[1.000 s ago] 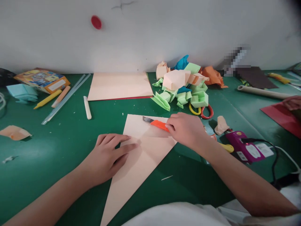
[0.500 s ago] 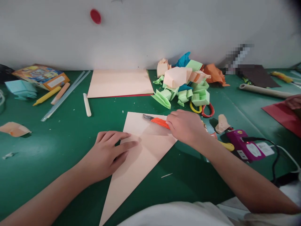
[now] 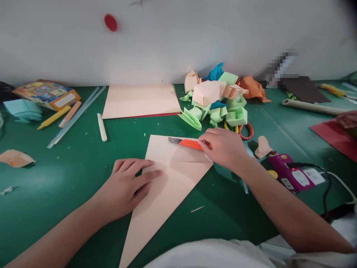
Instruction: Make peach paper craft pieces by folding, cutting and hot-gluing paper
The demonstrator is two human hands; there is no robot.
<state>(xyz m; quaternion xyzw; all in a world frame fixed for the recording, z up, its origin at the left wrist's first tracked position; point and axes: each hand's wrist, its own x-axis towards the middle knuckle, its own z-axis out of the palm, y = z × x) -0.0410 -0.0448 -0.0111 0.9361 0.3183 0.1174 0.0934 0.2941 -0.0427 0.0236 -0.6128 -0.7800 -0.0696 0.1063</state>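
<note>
A peach sheet of paper (image 3: 164,201), folded into a long pointed shape, lies on the green table before me. My left hand (image 3: 132,186) rests on its left edge with the fingers spread. In my right hand (image 3: 223,147) is an orange utility knife (image 3: 192,144), gripped by its handle. The knife's blade points left and lies along the top part of the sheet, with a fold line just below it. My right fingertips are curled around the handle's end, so part of it is hidden.
Flat sheets (image 3: 142,100) lie at the back. Right of them is a pile of folded papers (image 3: 209,93) with scissors (image 3: 245,131) under it. A purple power adapter (image 3: 292,173) with cords sits right. Crayons (image 3: 54,117) and a box (image 3: 47,95) are left. Another person's hand (image 3: 348,119) holds red paper.
My right hand has shifted slightly right and up along the knife, showing more of its handle. The knife and my left hand stay nearly in place. The view has tilted slightly.
</note>
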